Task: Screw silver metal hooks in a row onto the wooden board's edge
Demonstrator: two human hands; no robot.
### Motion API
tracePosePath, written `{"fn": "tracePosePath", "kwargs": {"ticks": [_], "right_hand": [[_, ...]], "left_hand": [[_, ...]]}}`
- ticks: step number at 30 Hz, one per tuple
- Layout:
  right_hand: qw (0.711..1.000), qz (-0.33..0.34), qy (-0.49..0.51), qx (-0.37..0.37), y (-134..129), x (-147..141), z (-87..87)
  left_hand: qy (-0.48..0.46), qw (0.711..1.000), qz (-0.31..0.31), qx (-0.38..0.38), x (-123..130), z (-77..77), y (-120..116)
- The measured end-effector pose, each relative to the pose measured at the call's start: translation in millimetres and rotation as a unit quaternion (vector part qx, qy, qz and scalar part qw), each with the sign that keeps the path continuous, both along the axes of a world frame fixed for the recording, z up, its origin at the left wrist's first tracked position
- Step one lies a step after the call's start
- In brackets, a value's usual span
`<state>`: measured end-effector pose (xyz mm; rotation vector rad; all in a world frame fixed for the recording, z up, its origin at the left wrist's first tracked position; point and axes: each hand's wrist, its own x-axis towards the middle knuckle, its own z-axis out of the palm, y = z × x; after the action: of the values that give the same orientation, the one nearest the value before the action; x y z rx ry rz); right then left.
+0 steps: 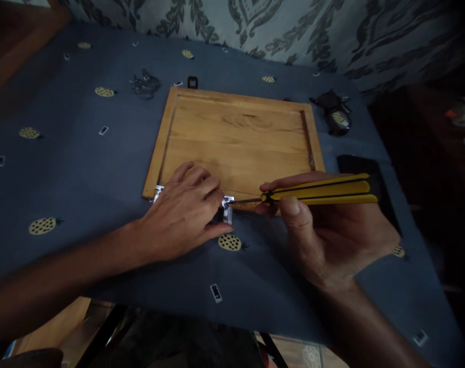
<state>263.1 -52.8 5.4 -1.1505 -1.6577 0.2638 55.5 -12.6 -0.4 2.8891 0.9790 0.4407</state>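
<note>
A wooden cabinet door [236, 133] with a raised frame lies flat on the cloth-covered table. At its near edge sits a metal hinge [228, 209], and part of a second hinge [158, 191] shows at the near left corner. My left hand [182, 212] rests over this edge, its fingers curled and its thumb bent round beside the first hinge, pinching it. In my right hand [324, 235] is a yellow and black screwdriver [320, 191], held almost level. The screwdriver's tip meets the hinge plate; any screw there is too small to make out.
A clump of dark, shiny small parts [145, 84] lies beyond the door's left side. Behind the door is a small black square piece [192, 82]. A black object [334, 112] and a flat black item [358, 166] lie at the right. Patterned fabric [255, 25] hangs behind the table.
</note>
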Motion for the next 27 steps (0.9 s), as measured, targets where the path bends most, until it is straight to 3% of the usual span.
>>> {"fn": "tracePosePath", "kwargs": {"ticks": [27], "right_hand": [[0.998, 0.023, -0.058, 0.031, 2.4, -8.1, 4.4]], "left_hand": [[0.006, 1.0, 0.003, 0.015, 2.0, -1.7, -0.5]]}}
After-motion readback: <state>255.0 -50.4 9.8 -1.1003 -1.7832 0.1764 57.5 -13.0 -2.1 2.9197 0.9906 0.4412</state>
